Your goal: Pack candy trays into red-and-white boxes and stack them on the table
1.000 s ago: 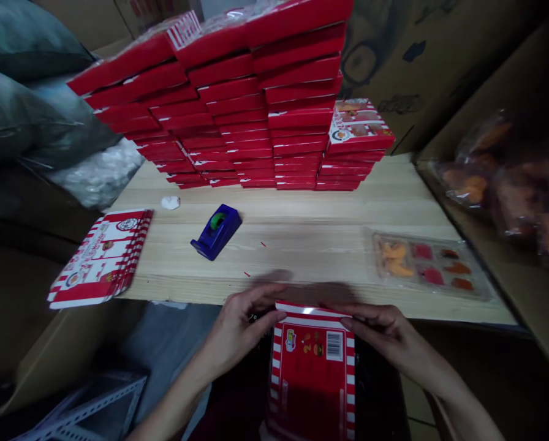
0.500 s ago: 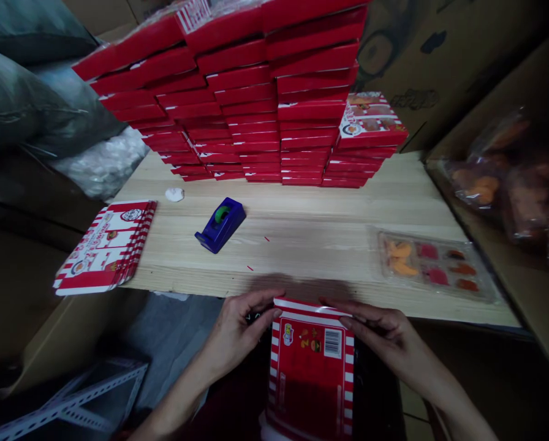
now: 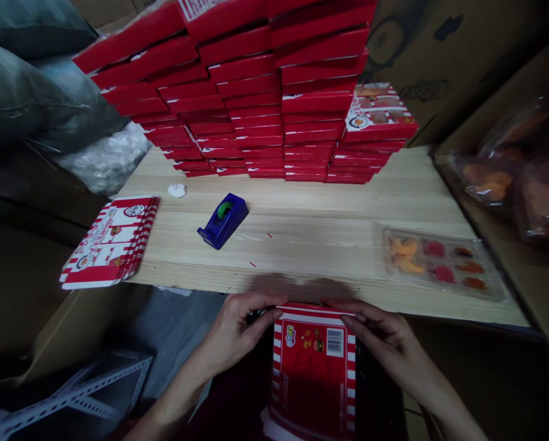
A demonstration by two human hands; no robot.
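Note:
A red and white striped cardboard box [image 3: 315,386], with a barcode and small food pictures on its face, is held in front of me just below the table's near edge. My left hand [image 3: 242,327] pinches its upper left corner between thumb and fingers. At the upper right corner, my right hand [image 3: 385,337] grips it the same way, thumb on the face and fingers behind. A narrow flap runs along the top edge between both hands. The lower end of the box is in shadow, with a white flap showing at the bottom left.
Tall stacks of red boxes [image 3: 256,116] stand at the back of the wooden table [image 3: 320,226]. A blue tape dispenser [image 3: 223,222] sits left of centre, beside flat printed cartons [image 3: 111,242]. On the right lies a clear tray [image 3: 440,263] of coloured pieces, near bagged orange items [image 3: 490,180].
The top flap of the box has tilted, so its red stripe shows more along the edge. Both hands keep their hold, and the view has shifted slightly.

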